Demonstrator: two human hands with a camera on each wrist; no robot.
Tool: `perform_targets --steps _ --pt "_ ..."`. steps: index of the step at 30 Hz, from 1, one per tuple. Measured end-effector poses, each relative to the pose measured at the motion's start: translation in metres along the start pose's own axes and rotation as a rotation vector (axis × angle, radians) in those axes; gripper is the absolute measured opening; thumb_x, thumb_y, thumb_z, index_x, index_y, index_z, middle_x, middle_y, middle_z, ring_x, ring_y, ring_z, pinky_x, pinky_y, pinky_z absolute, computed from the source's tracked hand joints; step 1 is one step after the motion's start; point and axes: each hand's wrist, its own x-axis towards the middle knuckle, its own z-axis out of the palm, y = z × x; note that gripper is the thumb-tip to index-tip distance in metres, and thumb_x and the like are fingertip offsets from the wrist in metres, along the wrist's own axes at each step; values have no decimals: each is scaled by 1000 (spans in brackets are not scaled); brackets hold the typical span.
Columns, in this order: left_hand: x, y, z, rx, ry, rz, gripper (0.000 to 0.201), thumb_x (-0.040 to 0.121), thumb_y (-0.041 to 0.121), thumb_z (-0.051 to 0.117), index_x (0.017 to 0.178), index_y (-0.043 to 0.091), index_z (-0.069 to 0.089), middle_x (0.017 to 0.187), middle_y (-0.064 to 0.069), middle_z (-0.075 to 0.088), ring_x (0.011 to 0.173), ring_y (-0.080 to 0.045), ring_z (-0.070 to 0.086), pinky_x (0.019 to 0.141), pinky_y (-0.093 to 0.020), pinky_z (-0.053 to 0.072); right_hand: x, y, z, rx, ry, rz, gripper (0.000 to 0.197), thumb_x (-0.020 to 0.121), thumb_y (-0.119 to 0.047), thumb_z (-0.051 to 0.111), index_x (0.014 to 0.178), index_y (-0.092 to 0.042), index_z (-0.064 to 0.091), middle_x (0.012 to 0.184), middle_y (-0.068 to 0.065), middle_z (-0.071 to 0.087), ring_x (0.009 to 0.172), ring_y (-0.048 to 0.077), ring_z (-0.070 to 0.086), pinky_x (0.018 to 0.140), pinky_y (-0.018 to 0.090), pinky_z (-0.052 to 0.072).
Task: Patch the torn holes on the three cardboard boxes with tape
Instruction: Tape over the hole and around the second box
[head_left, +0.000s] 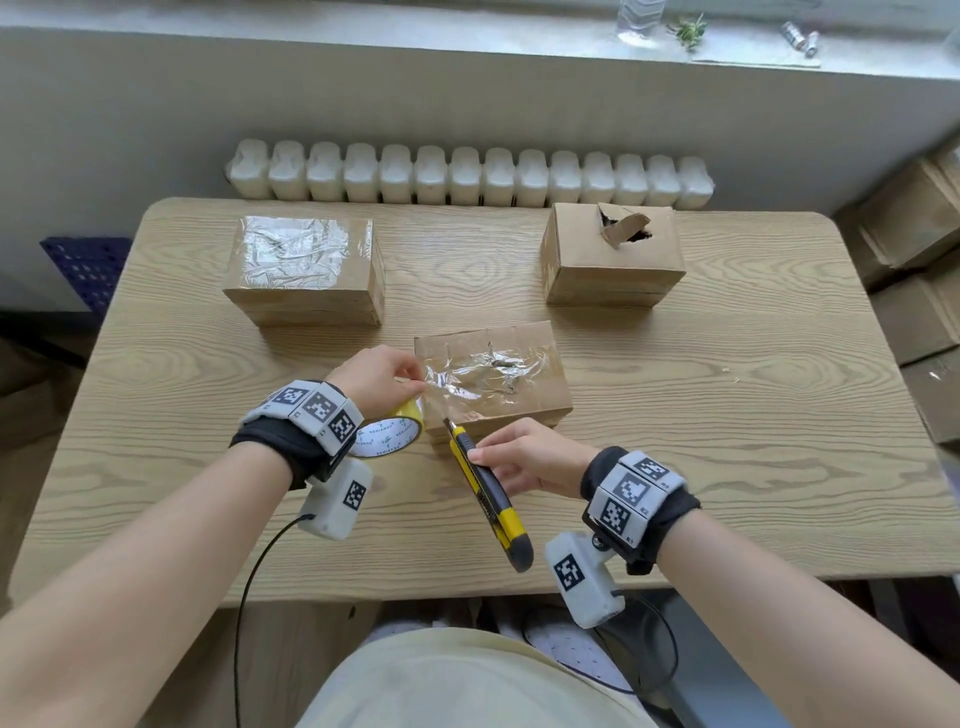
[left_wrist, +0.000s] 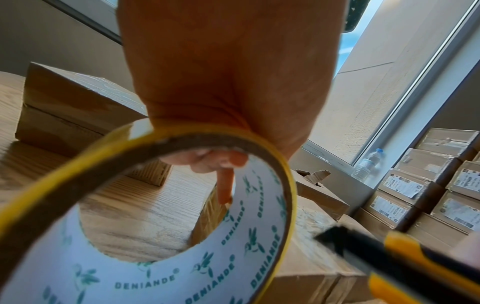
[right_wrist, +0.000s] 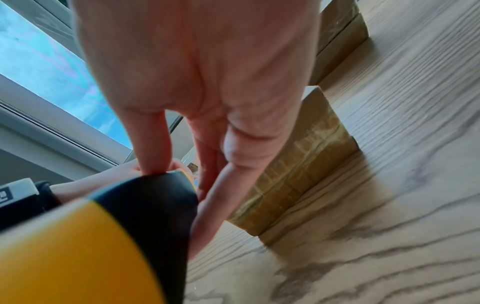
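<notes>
Three cardboard boxes stand on the wooden table (head_left: 727, 415). The far left box (head_left: 306, 270) has clear tape across its top. The far right box (head_left: 613, 254) shows a torn hole in its top. The near box (head_left: 493, 384) carries wrinkled clear tape. My left hand (head_left: 382, 376) grips a yellow-edged tape roll (head_left: 389, 431) (left_wrist: 182, 236) at the near box's left side, a strip running from the roll onto the box. My right hand (head_left: 524, 457) holds a yellow and black utility knife (head_left: 488, 493) (right_wrist: 103, 236), its tip by that strip at the box's front left corner.
A white radiator (head_left: 467, 176) runs behind the table. Stacked cardboard cartons (head_left: 919, 270) stand at the right. A water bottle (head_left: 641, 18) and small items sit on the window sill. A blue crate (head_left: 85, 265) is on the floor at the left.
</notes>
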Motion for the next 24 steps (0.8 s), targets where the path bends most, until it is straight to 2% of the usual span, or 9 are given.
perform_targets --steps 2,4,7,11,15,19,21,24 --pt "-1 1 0 -11 0 5 13 89 32 61 77 27 62 79 16 59 88 -14 57 81 -34 48 -1 -2 0 33 33 -54 16 93 -13 58 103 -1 62 82 7 64 68 13 63 66 24 55" --pt "-2 3 0 -16 5 7 12 89 31 61 80 23 65 78 16 58 85 -14 57 79 -32 46 3 -6 2 50 66 -81 18 94 -13 56 104 0 61 83 7 63 69 14 62 66 24 55" --pt "-2 2 0 -18 5 6 13 88 31 62 80 22 65 77 13 59 84 -14 58 78 -32 46 12 -11 8 31 111 -81 21 94 -16 56 105 1 62 85 9 62 72 17 61 67 24 54" --pt "-3 1 1 -17 3 7 13 89 30 61 82 20 65 78 8 60 81 -14 56 73 -31 44 20 -10 12 13 139 -57 21 93 -17 58 104 0 63 83 8 62 67 15 61 62 22 54" --pt "-6 0 0 -48 -14 14 12 90 26 61 83 17 65 75 10 59 74 -10 53 62 -24 40 22 -6 8 -12 168 -38 29 93 -18 59 112 3 62 89 11 63 73 17 61 73 29 54" --pt "-6 -2 0 -40 -7 10 11 89 26 61 82 19 66 74 12 58 74 -8 52 65 -26 38 8 -6 -3 -155 132 -48 29 92 -17 59 115 1 61 91 6 65 77 12 61 65 18 52" --pt "-6 -2 0 -52 -3 5 13 89 26 61 81 18 66 75 10 60 73 -9 53 67 -27 39 -3 -4 -19 -199 146 -98 29 90 -13 61 117 -1 61 100 7 66 85 11 64 68 17 53" --pt "-5 -2 1 -85 9 -11 15 88 27 63 81 15 68 77 4 63 72 -12 55 66 -28 43 -17 2 -49 -176 338 -213 28 89 -11 63 115 -2 61 103 9 66 97 21 65 79 24 55"
